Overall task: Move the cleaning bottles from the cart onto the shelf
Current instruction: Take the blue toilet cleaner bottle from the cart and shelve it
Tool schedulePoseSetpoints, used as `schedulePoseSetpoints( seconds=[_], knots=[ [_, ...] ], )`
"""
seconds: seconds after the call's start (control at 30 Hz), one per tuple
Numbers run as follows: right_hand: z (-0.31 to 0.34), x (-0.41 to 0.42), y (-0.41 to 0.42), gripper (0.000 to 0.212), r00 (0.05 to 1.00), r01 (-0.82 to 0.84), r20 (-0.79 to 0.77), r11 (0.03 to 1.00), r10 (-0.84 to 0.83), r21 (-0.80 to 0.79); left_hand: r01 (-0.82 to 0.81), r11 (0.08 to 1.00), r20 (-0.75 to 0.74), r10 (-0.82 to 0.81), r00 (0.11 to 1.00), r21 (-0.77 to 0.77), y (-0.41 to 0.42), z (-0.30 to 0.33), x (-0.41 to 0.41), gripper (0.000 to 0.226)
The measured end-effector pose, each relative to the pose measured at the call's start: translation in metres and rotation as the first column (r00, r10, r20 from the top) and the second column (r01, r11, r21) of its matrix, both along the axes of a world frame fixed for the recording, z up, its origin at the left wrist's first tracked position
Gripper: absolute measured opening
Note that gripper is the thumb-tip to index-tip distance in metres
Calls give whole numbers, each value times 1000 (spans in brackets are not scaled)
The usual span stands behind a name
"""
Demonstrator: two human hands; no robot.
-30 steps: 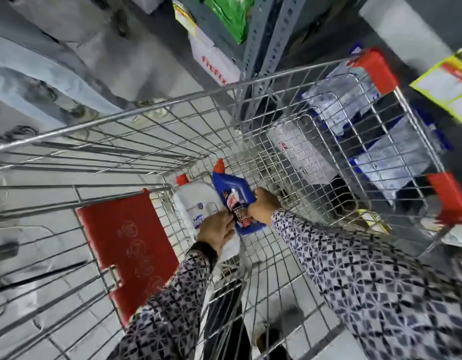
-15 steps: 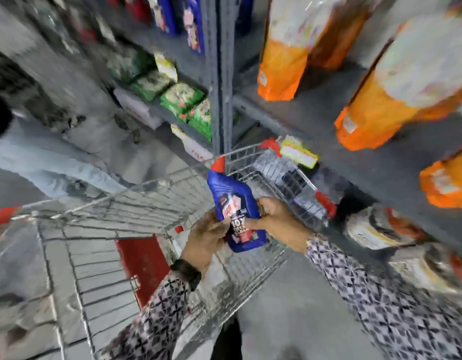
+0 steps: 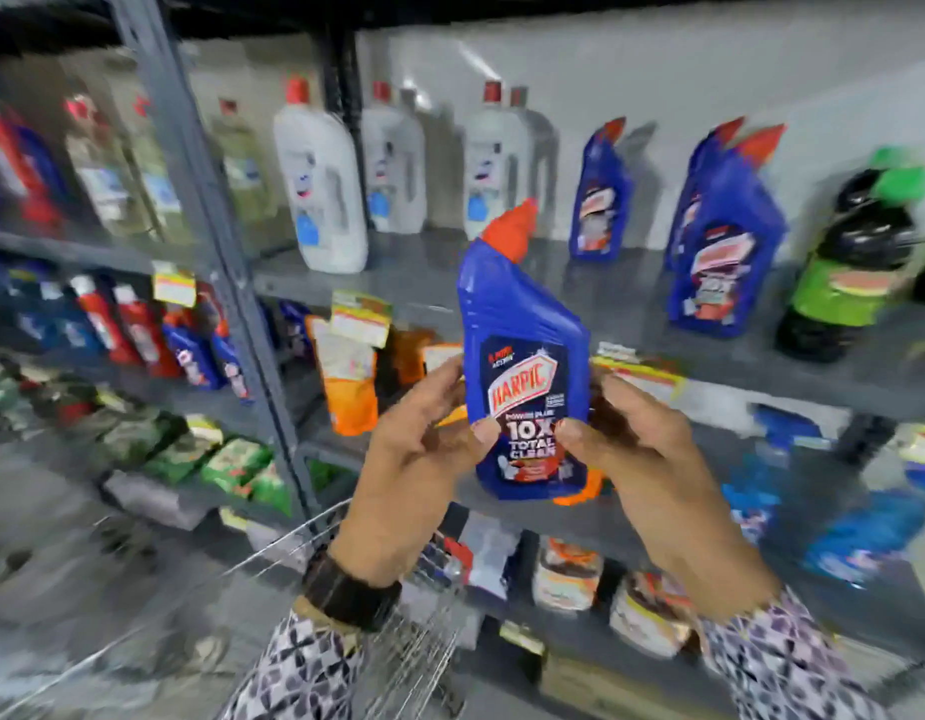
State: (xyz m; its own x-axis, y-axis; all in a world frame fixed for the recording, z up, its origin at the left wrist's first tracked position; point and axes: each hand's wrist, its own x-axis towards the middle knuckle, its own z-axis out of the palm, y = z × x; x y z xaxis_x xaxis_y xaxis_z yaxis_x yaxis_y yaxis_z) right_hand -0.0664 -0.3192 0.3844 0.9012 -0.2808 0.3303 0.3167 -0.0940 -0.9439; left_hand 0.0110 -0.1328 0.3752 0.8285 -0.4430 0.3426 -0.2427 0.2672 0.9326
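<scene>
Grey steel shelving (image 3: 632, 298) fills my view, much of it smeared by blur. At its left edge, past the upright post (image 3: 211, 241), I see red and blue bottles (image 3: 133, 330) on a lower level, too blurred to read. On the upper shelf, just right of the post, white bottles (image 3: 320, 179) with red caps stand upright in a row toward the back wall. Below them an orange pouch (image 3: 346, 376) leans at the front edge of the next level down.

My left hand (image 3: 413, 459) closes around the lower left side of the blue bottle (image 3: 523, 366), thumb pressed on the front label, a dark watch (image 3: 346, 595) on the wrist. The bottle is upright, tilted slightly right at its orange cap, held in the air in front of the upper shelf's front edge and touching no shelf. Its label reads Harpic. My right hand (image 3: 647, 459) grips the lower right side, thumb on the label too, so both hands hold it.

Below my wrists I see the cart (image 3: 315, 532), only its wire rim in view.

Further right on the upper shelf, matching blue bottles (image 3: 725, 252) stand upright, and near the right edge a black bottle (image 3: 855, 262) with a green cap.
</scene>
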Motion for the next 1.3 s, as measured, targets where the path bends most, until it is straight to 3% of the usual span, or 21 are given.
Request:
schedulePoseSetpoints(
  seconds=[0.3, 0.37, 0.5, 0.6, 0.8, 0.97, 1.1, 1.17, 1.23, 1.3],
  knots=[
    [15, -32, -40, 41, 989, 140, 42, 989, -138, -46, 78, 996, 68, -81, 994, 36, -45, 30, -21, 50],
    [12, -16, -49, 43, 985, 172, 29, 982, -170, -79, 47, 996, 106, -56, 993, 82, -52, 34, -8, 50],
    [20, 44, -68, 43, 965, 262, 35, 956, -260, -135, -56, 975, 321, -17, 947, 216, -80, 45, 45, 51],
    [34, 97, -82, 38, 948, 317, 62, 933, -311, -171, -119, 963, 360, 25, 933, 242, -107, 57, 100, 50],
    [45, 164, -105, 36, 909, 409, 38, 872, -415, -270, -76, 958, 307, -14, 951, 277, -139, 68, 170, 53],
    [34, 168, -111, 43, 909, 401, 17, 860, -417, -315, -45, 955, 214, -20, 977, 294, -148, 52, 176, 53],
    [35, 160, -104, 57, 911, 393, 10, 859, -413, -327, -82, 952, 223, 15, 975, 294, -146, 50, 173, 54],
    [30, 149, -96, 66, 869, 483, 45, 826, -493, -291, -110, 962, 181, 66, 981, 248, -136, 49, 164, 58],
    [26, 133, -81, 58, 803, 593, 131, 756, -582, -276, -155, 975, 138, 134, 981, 157, -115, 46, 150, 57],
    [20, 121, -62, 44, 788, 614, 237, 749, -568, -247, -240, 968, 155, 227, 962, 70, -89, 35, 137, 49]
  ],
)
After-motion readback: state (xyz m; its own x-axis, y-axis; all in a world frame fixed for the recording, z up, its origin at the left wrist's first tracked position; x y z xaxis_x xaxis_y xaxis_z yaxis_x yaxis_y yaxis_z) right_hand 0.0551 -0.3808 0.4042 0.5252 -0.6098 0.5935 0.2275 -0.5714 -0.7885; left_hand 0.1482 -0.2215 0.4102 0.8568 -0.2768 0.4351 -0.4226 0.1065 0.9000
